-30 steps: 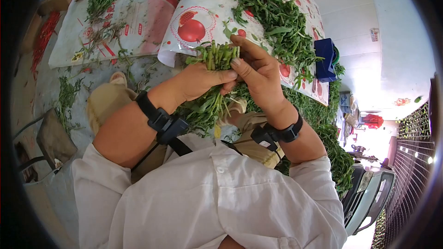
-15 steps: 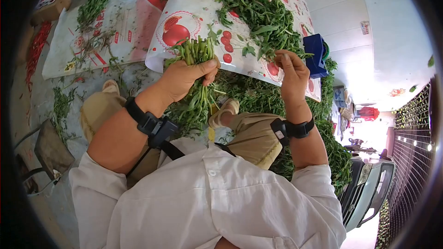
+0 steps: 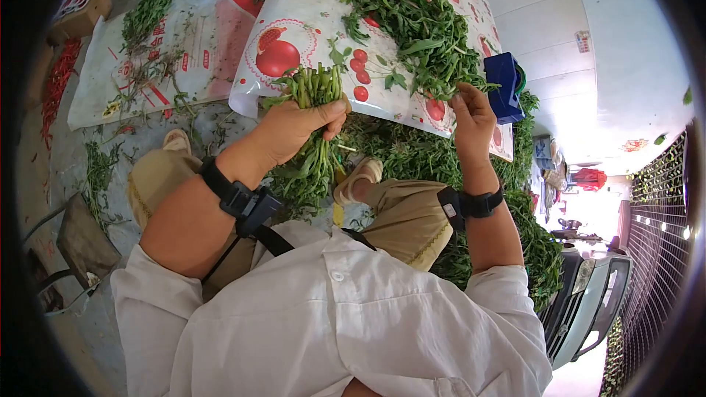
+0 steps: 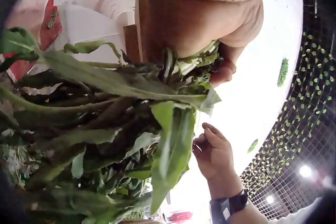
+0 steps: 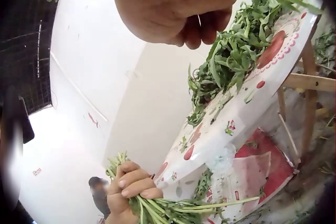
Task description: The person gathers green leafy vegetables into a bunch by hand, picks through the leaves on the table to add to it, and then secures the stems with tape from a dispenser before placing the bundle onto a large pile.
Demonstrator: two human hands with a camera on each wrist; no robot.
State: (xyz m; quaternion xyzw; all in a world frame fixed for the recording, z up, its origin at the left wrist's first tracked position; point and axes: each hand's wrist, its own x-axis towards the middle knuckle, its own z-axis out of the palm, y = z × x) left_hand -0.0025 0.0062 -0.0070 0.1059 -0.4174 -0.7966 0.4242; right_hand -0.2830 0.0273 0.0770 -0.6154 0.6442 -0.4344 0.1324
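Bunch and heap of leafy greens at the fruit-print table
Bunch gripped tight beside the near edge, stems toward the table, leaves trailing away; heap loose, tangled on top.

White buttoned shirt; khaki trousers; pale footwear; black wrist straps with dark boxy devices

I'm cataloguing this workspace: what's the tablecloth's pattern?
The tablecloth is white, printed with red cherries, pomegranates and green leaves, clearest in the head view.
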